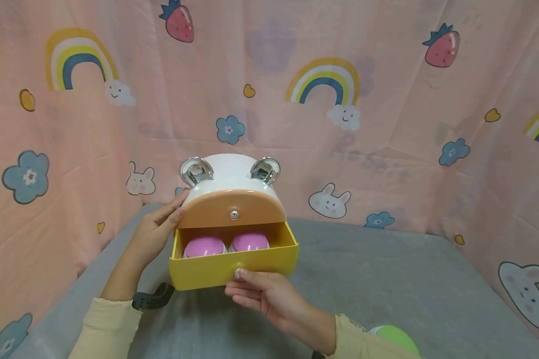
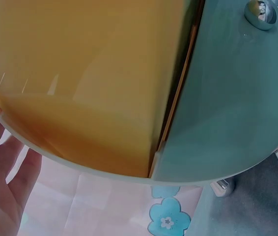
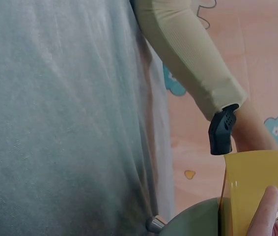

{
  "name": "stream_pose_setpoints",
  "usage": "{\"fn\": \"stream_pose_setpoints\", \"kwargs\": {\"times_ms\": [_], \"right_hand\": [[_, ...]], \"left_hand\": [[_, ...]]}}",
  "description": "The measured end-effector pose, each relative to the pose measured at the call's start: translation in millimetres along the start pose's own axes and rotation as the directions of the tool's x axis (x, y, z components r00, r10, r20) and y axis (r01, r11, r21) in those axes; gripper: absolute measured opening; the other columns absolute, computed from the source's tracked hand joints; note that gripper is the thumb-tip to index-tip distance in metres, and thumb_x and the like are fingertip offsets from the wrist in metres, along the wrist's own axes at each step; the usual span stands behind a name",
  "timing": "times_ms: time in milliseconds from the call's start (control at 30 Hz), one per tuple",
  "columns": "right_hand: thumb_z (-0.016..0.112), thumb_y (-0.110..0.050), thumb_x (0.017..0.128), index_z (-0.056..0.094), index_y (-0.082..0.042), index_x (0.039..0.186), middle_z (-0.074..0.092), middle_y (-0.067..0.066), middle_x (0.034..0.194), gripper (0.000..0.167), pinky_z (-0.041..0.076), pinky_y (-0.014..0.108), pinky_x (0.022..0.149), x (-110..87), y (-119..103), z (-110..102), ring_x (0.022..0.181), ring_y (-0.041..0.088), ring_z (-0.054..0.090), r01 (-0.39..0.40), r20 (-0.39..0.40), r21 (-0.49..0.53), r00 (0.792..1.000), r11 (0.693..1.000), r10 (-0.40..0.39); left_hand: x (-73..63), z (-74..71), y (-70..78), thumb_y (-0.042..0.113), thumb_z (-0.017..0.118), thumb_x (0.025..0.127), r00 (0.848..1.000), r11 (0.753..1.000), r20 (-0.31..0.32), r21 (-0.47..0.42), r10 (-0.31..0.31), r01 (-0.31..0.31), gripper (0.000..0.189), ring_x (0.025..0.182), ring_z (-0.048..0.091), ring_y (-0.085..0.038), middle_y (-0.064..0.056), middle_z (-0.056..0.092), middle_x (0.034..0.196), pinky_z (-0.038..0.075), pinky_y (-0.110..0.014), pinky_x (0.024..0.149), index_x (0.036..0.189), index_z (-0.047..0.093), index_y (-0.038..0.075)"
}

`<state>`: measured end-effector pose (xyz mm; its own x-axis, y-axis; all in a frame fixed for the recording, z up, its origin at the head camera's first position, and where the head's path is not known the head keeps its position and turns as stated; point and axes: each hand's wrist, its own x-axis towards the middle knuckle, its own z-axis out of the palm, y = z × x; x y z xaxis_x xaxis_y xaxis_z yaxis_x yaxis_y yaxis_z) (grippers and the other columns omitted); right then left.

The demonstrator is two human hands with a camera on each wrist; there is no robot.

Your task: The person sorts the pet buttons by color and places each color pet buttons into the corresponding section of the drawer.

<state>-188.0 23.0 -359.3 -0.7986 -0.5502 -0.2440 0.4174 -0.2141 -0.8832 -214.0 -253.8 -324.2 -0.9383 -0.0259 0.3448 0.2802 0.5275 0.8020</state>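
Note:
A small rounded storage chest with a white top and silver ear-like pieces stands before me. Its orange upper drawer is closed, while the yellow drawer below is pulled out. Two pink-topped rounded containers sit side by side inside it. My right hand pinches the yellow drawer's silver knob between thumb and finger. Against the chest's left side rests my left hand, fingers extended. A grey-green lower front with its own knob shows in the left wrist view.
A grey cloth covers the table. Near the front, a green rounded object is partly hidden by the right sleeve. Pink patterned curtains hang behind and at both sides. A dark strap sits at the left wrist.

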Motion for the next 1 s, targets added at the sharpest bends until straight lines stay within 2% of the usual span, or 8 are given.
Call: {"fn": "stream_pose_setpoints", "kwargs": {"times_ms": [200, 467, 800, 1000], "right_hand": [[0.064, -0.022, 0.098, 0.065, 0.006, 0.118, 0.078, 0.01, 0.098, 0.034, 0.061, 0.028, 0.083, 5.1, -0.8, -0.5, 0.087, 0.016, 0.076, 0.007, 0.0, 0.005, 1.0, 1.0, -0.007], [0.063, -0.024, 0.098, 0.065, 0.005, 0.12, 0.077, 0.012, 0.104, 0.036, 0.06, 0.03, 0.087, 15.7, -1.0, -2.4, 0.09, 0.017, 0.076, 0.037, -0.003, -0.036, 0.999, 0.999, -0.037], [0.064, -0.024, 0.097, 0.065, 0.003, 0.119, 0.078, 0.008, 0.1, 0.035, 0.061, 0.029, 0.085, 32.7, -2.5, -3.4, 0.089, 0.015, 0.076, 0.059, -0.006, -0.026, 0.998, 0.998, -0.059], [0.064, -0.023, 0.098, 0.063, 0.007, 0.122, 0.078, 0.008, 0.098, 0.038, 0.061, 0.028, 0.085, 40.8, -5.0, -1.2, 0.088, 0.015, 0.076, 0.097, -0.014, -0.045, 0.995, 0.994, -0.097]], "left_hand": [[0.2, -0.4, -0.5, 0.044, 0.045, 0.104, 1.0, 1.0, 0.003, -0.002, -0.005, 0.005, 0.051, 0.15, 0.031, -0.033, 0.002, 0.034, 0.161, 0.035, -0.064, 0.113, 0.153, 0.037, 0.033], [0.5, -0.3, -1.1, 0.045, 0.045, 0.104, 1.0, 1.0, 0.006, -0.003, -0.017, 0.017, 0.051, 0.151, 0.03, -0.032, 0.004, 0.033, 0.161, 0.033, -0.065, 0.114, 0.153, 0.037, 0.034], [0.1, 0.2, -1.3, 0.045, 0.045, 0.104, 1.0, 1.0, 0.005, -0.02, -0.022, 0.022, 0.051, 0.151, 0.031, -0.031, 0.005, 0.033, 0.161, 0.032, -0.064, 0.115, 0.153, 0.036, 0.035], [-0.1, 0.0, -0.5, 0.045, 0.045, 0.104, 1.0, 0.999, -0.001, -0.024, -0.022, 0.022, 0.051, 0.151, 0.031, -0.031, 0.005, 0.033, 0.161, 0.032, -0.064, 0.115, 0.153, 0.037, 0.034]]}}
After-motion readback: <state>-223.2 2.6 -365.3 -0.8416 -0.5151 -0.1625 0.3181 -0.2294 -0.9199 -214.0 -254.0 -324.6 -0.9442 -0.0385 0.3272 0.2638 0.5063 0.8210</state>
